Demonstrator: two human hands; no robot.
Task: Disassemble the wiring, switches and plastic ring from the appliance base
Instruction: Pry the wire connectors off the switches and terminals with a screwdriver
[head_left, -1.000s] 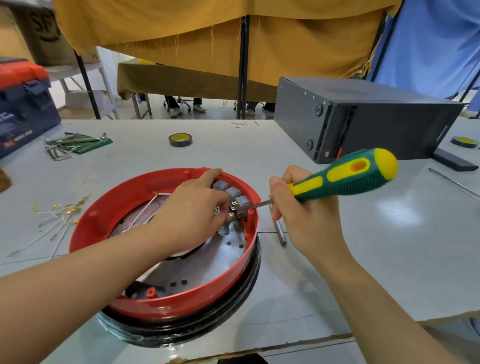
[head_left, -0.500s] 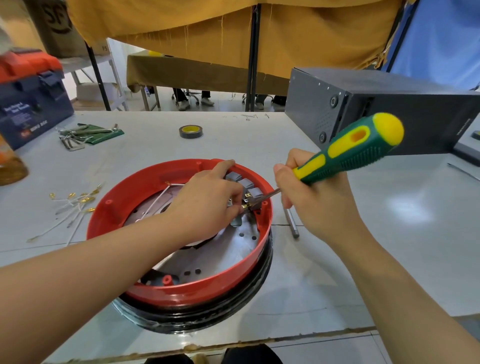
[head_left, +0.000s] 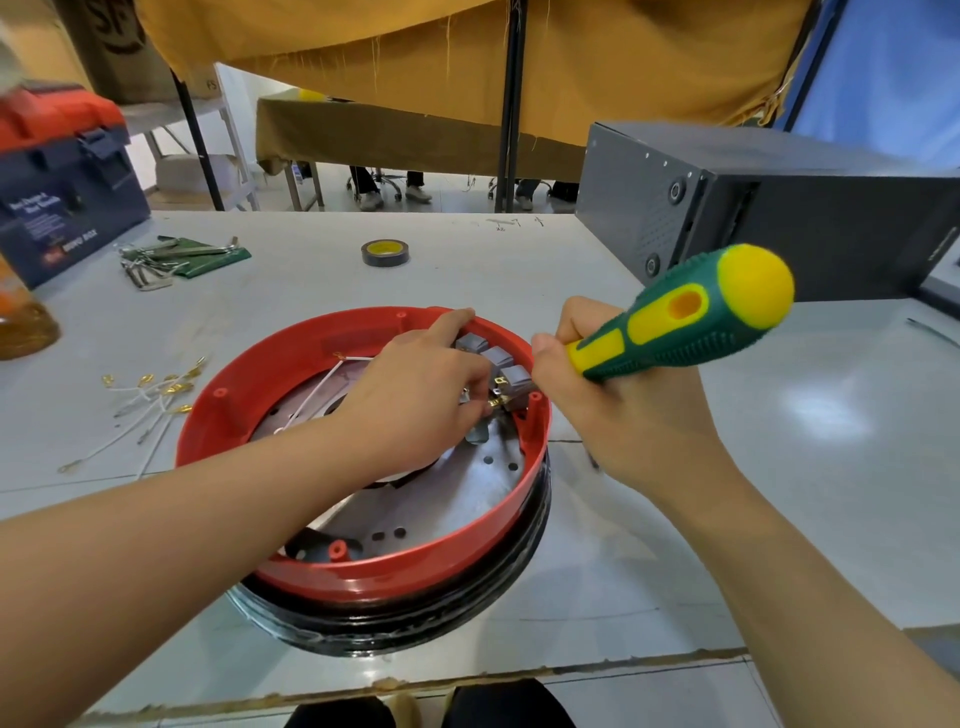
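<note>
The round appliance base, a red plastic ring (head_left: 395, 574) over a black rim (head_left: 415, 631), lies on the white table in front of me. Grey switches (head_left: 498, 358) sit in a row against the ring's far right inner wall, with brass terminals below them. My left hand (head_left: 415, 395) reaches into the ring and its fingertips pinch at the terminals, index finger on the rim. My right hand (head_left: 618, 410) grips a green and yellow screwdriver (head_left: 691, 317); its tip is hidden between my hands. A white wire (head_left: 332, 382) runs inside the ring.
Loose white wires with brass lugs (head_left: 145, 400) lie left of the base. A tape roll (head_left: 385, 253), hex keys on a green pouch (head_left: 182, 260) and a blue and red toolbox (head_left: 62, 192) stand farther back. A black box (head_left: 779, 208) stands at the right.
The camera has moved closer and lower over the base. The screwdriver handle has swung up and toward me, and both hands stay at the switch terminals.
</note>
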